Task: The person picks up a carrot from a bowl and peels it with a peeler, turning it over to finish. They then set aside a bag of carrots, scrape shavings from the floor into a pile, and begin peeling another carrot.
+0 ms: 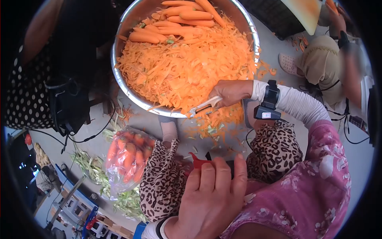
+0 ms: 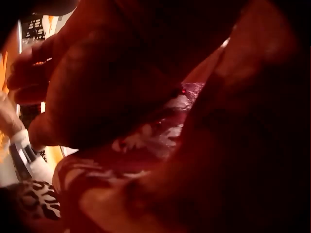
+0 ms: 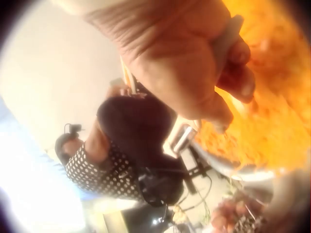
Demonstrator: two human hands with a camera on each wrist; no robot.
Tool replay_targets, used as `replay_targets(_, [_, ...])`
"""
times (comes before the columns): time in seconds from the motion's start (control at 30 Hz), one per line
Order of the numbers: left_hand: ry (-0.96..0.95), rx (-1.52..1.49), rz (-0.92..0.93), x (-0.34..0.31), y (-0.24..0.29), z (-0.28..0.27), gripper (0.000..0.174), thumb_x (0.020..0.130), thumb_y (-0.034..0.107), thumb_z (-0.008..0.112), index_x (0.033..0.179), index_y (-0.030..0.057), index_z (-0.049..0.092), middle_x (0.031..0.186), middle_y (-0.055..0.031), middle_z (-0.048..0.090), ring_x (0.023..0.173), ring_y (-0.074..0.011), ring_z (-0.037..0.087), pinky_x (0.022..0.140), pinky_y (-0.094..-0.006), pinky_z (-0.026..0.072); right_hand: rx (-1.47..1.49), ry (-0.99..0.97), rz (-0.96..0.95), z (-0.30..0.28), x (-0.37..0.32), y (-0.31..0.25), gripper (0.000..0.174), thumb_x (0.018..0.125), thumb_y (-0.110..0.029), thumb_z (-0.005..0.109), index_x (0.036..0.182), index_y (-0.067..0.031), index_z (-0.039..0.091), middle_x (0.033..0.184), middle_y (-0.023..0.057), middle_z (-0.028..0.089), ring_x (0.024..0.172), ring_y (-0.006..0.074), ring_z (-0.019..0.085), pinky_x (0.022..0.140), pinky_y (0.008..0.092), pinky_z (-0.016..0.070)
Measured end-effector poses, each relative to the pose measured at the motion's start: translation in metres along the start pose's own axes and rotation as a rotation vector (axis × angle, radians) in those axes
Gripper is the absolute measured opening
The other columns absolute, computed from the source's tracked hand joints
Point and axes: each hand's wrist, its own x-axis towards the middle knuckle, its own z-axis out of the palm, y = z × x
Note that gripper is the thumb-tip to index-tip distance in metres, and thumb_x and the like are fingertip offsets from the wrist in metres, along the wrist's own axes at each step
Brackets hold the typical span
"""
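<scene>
My right hand (image 1: 232,92) grips a vegetable peeler (image 1: 206,105) by its pale handle, over the near rim of a large metal basin (image 1: 121,85). Orange carrot peels (image 1: 179,75) heap up inside it, and several whole carrots (image 1: 195,15) lie along its far side. In the right wrist view the peeler's metal head (image 3: 183,138) sticks out past the thumb. My left hand (image 1: 213,199) is raised above my lap, its back toward the head camera and fingers extended, holding nothing visible. The left wrist view is dark, mostly filled by that hand.
A clear plastic bag of carrots (image 1: 129,155) stands on the floor by my left leg, beside green husks (image 1: 93,167). Peels (image 1: 217,123) litter the floor between my feet. One person in polka dots (image 1: 30,91) sits at left, another person (image 1: 324,59) at right. Cables (image 1: 91,139) trail at left.
</scene>
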Motion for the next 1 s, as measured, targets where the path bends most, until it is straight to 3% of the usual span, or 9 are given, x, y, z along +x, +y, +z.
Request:
replay_targets(0.07, [-0.413, -0.207, -0.204, 0.021, 0.002, -0.016, 0.04, 0.081, 0.013, 0.054, 0.12, 0.0025, 0.052, 0.097, -0.0165, 0.057, 0.081, -0.0275, 0.055, 0.074, -0.0364, 0.0479, -0.253, 0.108, 0.001, 0.0, 0.009, 0.014, 0.018, 0.077, -0.011, 0.066, 0.092, -0.0016, 0.062, 0.078, 0.0144, 0.064, 0.075, 0.028, 0.062, 0.066, 0.0374, 0.047])
replay_targets(0.1, [-0.431, -0.202, -0.203, 0.018, 0.0, 0.002, 0.04, 0.081, 0.013, 0.054, 0.12, 0.0025, 0.052, 0.097, -0.0165, 0.057, 0.081, -0.0275, 0.055, 0.074, -0.0364, 0.0479, -0.278, 0.16, -0.057, -0.001, 0.01, 0.015, 0.013, 0.075, -0.011, 0.064, 0.085, -0.0033, 0.062, 0.077, 0.0176, 0.062, 0.077, 0.0355, 0.061, 0.065, 0.0408, 0.0467])
replay_targets(0.17, [0.197, 0.099, 0.028, 0.001, -0.006, 0.053, 0.041, 0.082, 0.013, 0.053, 0.122, 0.0028, 0.051, 0.099, -0.0176, 0.056, 0.082, -0.0283, 0.056, 0.073, -0.0382, 0.0486, -0.344, 0.166, -0.044, 0.001, 0.02, 0.014, 0.011, 0.074, -0.01, 0.063, 0.083, -0.0032, 0.062, 0.074, 0.0174, 0.062, 0.075, 0.0355, 0.061, 0.064, 0.0412, 0.0465])
replay_targets(0.53, [0.096, 0.076, 0.07, 0.022, 0.015, 0.058, 0.048, 0.08, 0.012, 0.056, 0.127, 0.0043, 0.049, 0.103, -0.0196, 0.056, 0.089, -0.0326, 0.057, 0.075, -0.0405, 0.049, -0.401, 0.252, -0.074, 0.009, 0.033, 0.018, 0.017, 0.073, -0.013, 0.065, 0.083, 0.0008, 0.061, 0.077, 0.0227, 0.061, 0.08, 0.0388, 0.06, 0.07, 0.0459, 0.0462])
replay_targets(0.73, [-0.169, 0.005, -0.009, 0.034, 0.019, 0.044, 0.047, 0.082, 0.003, 0.051, 0.129, 0.0037, 0.048, 0.11, -0.0185, 0.055, 0.099, -0.0334, 0.056, 0.078, -0.0423, 0.0479, -0.158, 0.309, -0.264, -0.012, -0.023, -0.003, 0.01, 0.074, -0.01, 0.063, 0.078, -0.0004, 0.061, 0.07, 0.0176, 0.059, 0.068, 0.0343, 0.058, 0.061, 0.0409, 0.0442])
replay_targets(0.8, [-0.241, 0.055, 0.059, 0.03, 0.009, 0.061, 0.043, 0.078, 0.016, 0.053, 0.117, -0.0026, 0.054, 0.097, -0.0172, 0.057, 0.085, -0.0287, 0.057, 0.071, -0.0381, 0.0474, 0.081, 0.356, -0.304, -0.022, -0.042, -0.004, 0.01, 0.076, -0.01, 0.063, 0.082, -0.0012, 0.063, 0.069, 0.0162, 0.06, 0.064, 0.0318, 0.058, 0.058, 0.0383, 0.0443])
replay_targets(0.83, [-0.281, -0.043, -0.022, 0.033, 0.008, 0.066, 0.043, 0.073, 0.01, 0.068, 0.114, 0.0005, 0.057, 0.093, -0.0159, 0.057, 0.082, -0.0334, 0.058, 0.07, -0.0437, 0.0476, 0.118, 0.44, -0.363, -0.023, -0.042, 0.007, 0.011, 0.078, -0.01, 0.063, 0.085, -0.0016, 0.063, 0.069, 0.0141, 0.061, 0.06, 0.0263, 0.057, 0.056, 0.0361, 0.0436])
replay_targets(0.93, [-0.387, -0.172, -0.065, 0.033, -0.005, 0.094, 0.042, 0.075, 0.01, 0.067, 0.114, 0.0001, 0.056, 0.093, -0.0175, 0.057, 0.083, -0.0343, 0.057, 0.071, -0.0417, 0.0476, -0.132, 0.756, -0.416, -0.027, -0.051, 0.028, 0.01, 0.079, -0.009, 0.063, 0.085, -0.0011, 0.063, 0.067, 0.0116, 0.06, 0.059, 0.0198, 0.056, 0.055, 0.0333, 0.0429])
replay_targets(1.0, [-0.432, -0.233, -0.055, 0.028, -0.026, 0.121, 0.041, 0.076, 0.008, 0.064, 0.114, -0.001, 0.055, 0.092, -0.0179, 0.057, 0.082, -0.0365, 0.057, 0.071, -0.0415, 0.0476, -0.163, 0.748, -0.318, -0.031, -0.068, 0.033, 0.014, 0.079, -0.013, 0.065, 0.089, -0.0034, 0.066, 0.07, 0.0094, 0.064, 0.063, 0.0203, 0.061, 0.057, 0.0342, 0.0457])
